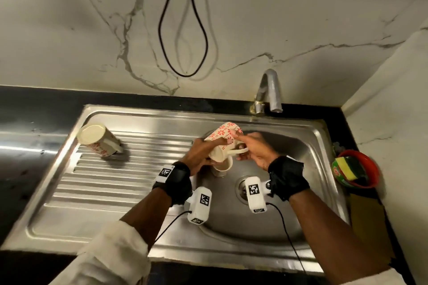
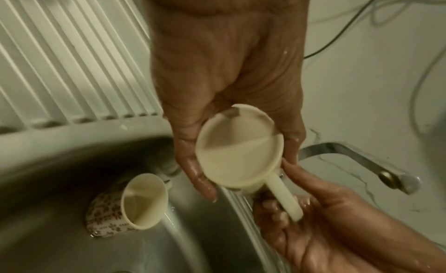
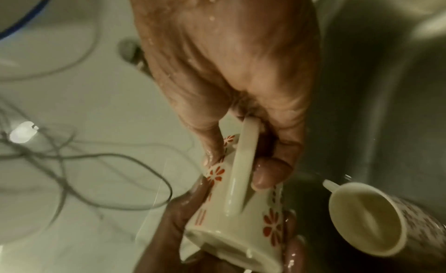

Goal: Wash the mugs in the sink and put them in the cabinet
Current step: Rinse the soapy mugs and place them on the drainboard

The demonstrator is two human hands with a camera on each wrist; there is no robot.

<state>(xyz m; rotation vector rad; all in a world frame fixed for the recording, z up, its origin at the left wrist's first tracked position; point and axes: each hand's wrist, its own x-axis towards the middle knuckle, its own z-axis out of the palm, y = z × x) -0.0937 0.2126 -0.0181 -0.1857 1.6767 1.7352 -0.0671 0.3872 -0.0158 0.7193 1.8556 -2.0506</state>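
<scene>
A cream mug with red flowers (image 1: pixel 222 140) is held tilted over the sink basin (image 1: pixel 301 150). My left hand (image 1: pixel 198 157) grips its body near one round end (image 2: pixel 239 153). My right hand (image 1: pixel 253 151) curls round its handle (image 3: pixel 243 162). Both hands are wet. A second flowered mug (image 1: pixel 221 168) sits in the basin just below the held one, seen also in the left wrist view (image 2: pixel 135 202) and the right wrist view (image 3: pixel 369 218). A third mug (image 1: pixel 99 140) stands upside down on the ribbed drainboard (image 1: pixel 120 176) at the left.
The tap (image 1: pixel 268 92) stands behind the basin, and the drain (image 1: pixel 243 188) lies between my wrists. A red bowl (image 1: pixel 368 162) holding a yellow-green sponge (image 1: pixel 349 168) sits on the black counter at the right. Cables (image 1: pixel 183 30) hang on the marble wall.
</scene>
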